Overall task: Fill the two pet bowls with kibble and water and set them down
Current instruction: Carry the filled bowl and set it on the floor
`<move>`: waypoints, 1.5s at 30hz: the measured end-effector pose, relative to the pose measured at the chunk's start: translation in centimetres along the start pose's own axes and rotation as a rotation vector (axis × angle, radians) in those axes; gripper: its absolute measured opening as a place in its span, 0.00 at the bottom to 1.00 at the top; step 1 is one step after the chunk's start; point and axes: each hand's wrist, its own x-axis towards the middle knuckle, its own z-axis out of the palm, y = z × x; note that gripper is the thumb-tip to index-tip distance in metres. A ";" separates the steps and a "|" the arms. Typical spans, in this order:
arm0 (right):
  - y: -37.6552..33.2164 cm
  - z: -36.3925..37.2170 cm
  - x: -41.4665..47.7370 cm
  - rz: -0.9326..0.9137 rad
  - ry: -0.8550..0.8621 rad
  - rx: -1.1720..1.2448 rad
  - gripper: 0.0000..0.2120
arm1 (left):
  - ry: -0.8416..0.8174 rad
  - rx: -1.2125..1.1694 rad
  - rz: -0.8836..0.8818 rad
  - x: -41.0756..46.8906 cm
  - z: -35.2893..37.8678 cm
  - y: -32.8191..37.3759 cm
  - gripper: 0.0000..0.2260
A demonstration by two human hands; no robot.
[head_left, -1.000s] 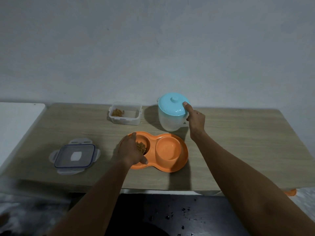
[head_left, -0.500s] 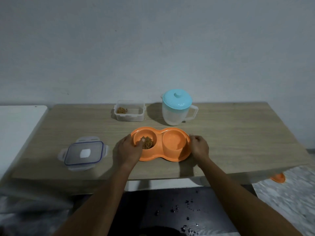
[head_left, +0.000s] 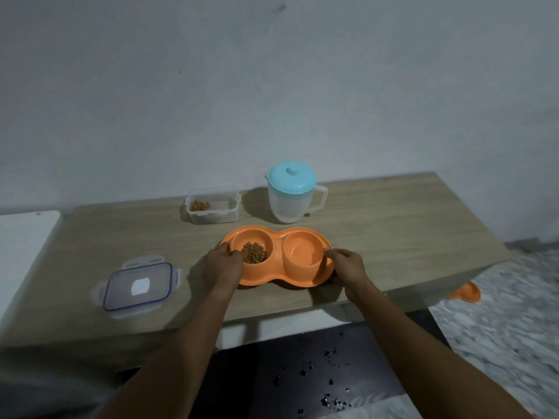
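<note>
Left hand (head_left: 222, 266) grips the left end of the orange double bowl (head_left: 302, 279), thumb over the rim at the kibble (head_left: 253, 252) side. Right hand (head_left: 348, 264) grips the right end of the same dish, fingertips on its edge. The dish sits flat on the wooden table (head_left: 393, 237), between the two hands. Its left cup holds a small heap of kibble; its right cup appears to hold clear water, though the level is hard to tell.

Beyond the left hand, further back on the table, stands an open clear container (head_left: 212, 207) with a little kibble in one corner. Beyond the right hand, just beside that container, stands a pitcher (head_left: 292, 196) with a light blue lid, handle pointing right. Out to the left of the left hand, near the table's front edge, lies the container lid (head_left: 137, 287) with blue seal and side clips, well apart from the dish.
</note>
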 end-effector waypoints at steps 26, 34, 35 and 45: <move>-5.0 -61.1 7.1 -0.205 0.252 0.245 0.06 | -0.254 -0.188 0.333 -31.2 38.2 29.1 0.22; -2.1 -75.5 13.8 -0.159 0.416 0.291 0.12 | -0.418 -0.150 0.380 -36.5 52.8 35.9 0.21; -1.7 -76.7 14.9 -0.151 0.425 0.295 0.12 | -0.431 -0.156 0.372 -36.8 54.6 36.6 0.21; 0.8 -84.7 27.4 -0.041 0.440 0.279 0.16 | -0.458 -0.125 0.298 -35.0 71.1 41.1 0.25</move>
